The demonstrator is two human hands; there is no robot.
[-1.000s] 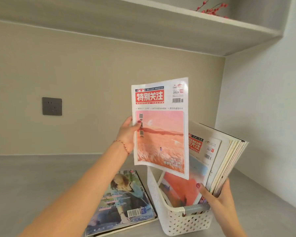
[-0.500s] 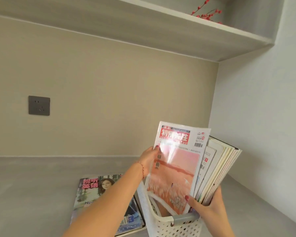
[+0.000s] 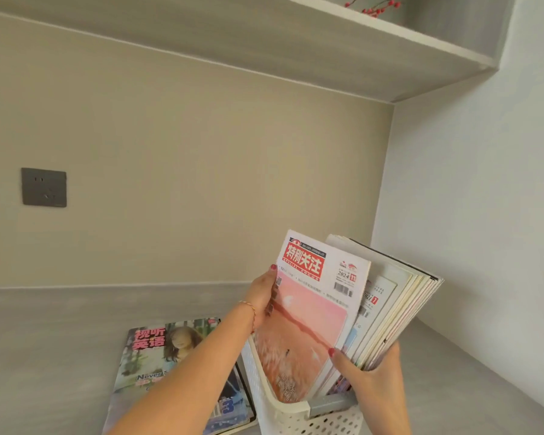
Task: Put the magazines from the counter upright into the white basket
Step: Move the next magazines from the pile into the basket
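Note:
A white perforated basket (image 3: 283, 416) with a grey handle stands on the grey counter (image 3: 44, 340) at the bottom centre. A magazine with a red title block and pink cover (image 3: 308, 312) stands in it, tilted right, its left edge gripped by my left hand (image 3: 263, 296). Behind it several upright magazines (image 3: 399, 302) lean to the right, and my right hand (image 3: 371, 384) grips their lower edge. Left of the basket, a magazine with a woman on its cover (image 3: 157, 359) lies flat on other magazines, partly hidden by my left forearm.
A grey wall socket (image 3: 44, 187) sits on the beige back wall at left. A shelf (image 3: 327, 48) overhangs the counter, with red berries (image 3: 374, 6) on top. A white side wall (image 3: 484, 246) closes the right, close to the basket.
My left hand has lowered the pink magazine from the air down into the basket, in front of the leaning stack. The right hand keeps hold of that stack.

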